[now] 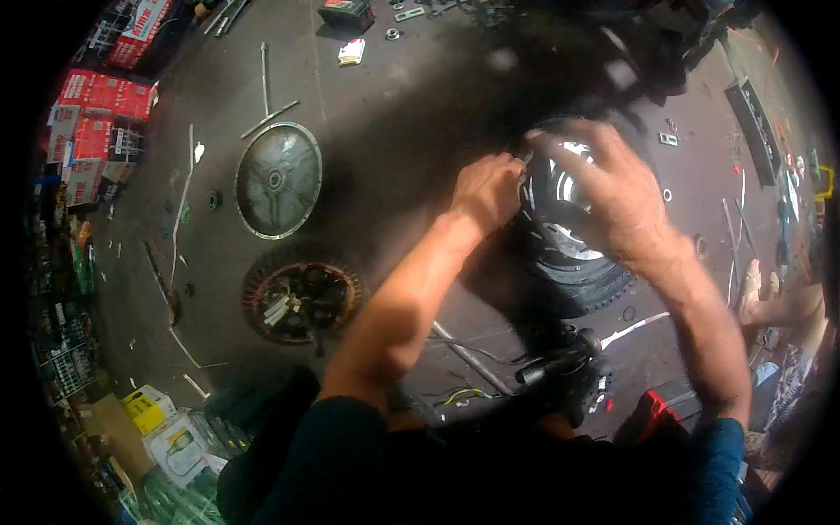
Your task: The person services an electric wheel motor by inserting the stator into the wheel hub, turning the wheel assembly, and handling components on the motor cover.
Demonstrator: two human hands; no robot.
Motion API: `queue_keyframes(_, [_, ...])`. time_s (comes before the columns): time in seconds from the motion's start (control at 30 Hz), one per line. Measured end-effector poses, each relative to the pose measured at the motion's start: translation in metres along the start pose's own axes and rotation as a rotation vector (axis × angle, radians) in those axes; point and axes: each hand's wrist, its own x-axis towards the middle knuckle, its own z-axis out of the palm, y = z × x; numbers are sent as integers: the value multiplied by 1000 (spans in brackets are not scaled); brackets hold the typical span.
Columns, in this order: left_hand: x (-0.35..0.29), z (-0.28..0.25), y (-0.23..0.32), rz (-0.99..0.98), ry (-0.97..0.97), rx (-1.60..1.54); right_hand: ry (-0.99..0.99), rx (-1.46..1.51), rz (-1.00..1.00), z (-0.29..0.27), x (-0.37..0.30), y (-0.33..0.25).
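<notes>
A wheel with a black knobby tyre (pixel 582 299) and a bright metal centre (pixel 567 238) lies right of the middle. At its upper left edge is my left hand (pixel 490 194), its fingers pinched together; whatever they hold is too small to make out. My right hand (pixel 623 194) is over the wheel's upper part, blurred by motion. Its fingers stretch leftward, apart, with nothing visible in them. Part of the wheel is hidden beneath this hand.
To the left lie a round metal cover (pixel 278 179), a T-shaped bar (pixel 265 80) and a dark reddish ring-shaped part (pixel 302 302) with small pieces in it. Red boxes (pixel 92 140) are stacked far left. A long metal tray (pixel 752 131) and another person's foot (pixel 752 284) are at right.
</notes>
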Motion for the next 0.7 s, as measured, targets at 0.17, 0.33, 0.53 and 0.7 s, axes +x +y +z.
queue_keyframes(0.17, [-14, 22, -2, 27, 389, -223, -213, -39, 47, 8, 43, 0])
queue_keyframes(0.33, [-11, 8, 5, -7, 313, 0, 117, 170, 507, 39, 44, 39])
queue_keyframes(0.53, [-16, -10, 3, -56, 137, -126, -184, 1478, 809, 35, -24, 6])
queue_keyframes(0.7, [-12, -8, 4, -80, 83, -104, -148, 346, 250, 15, -11, 8])
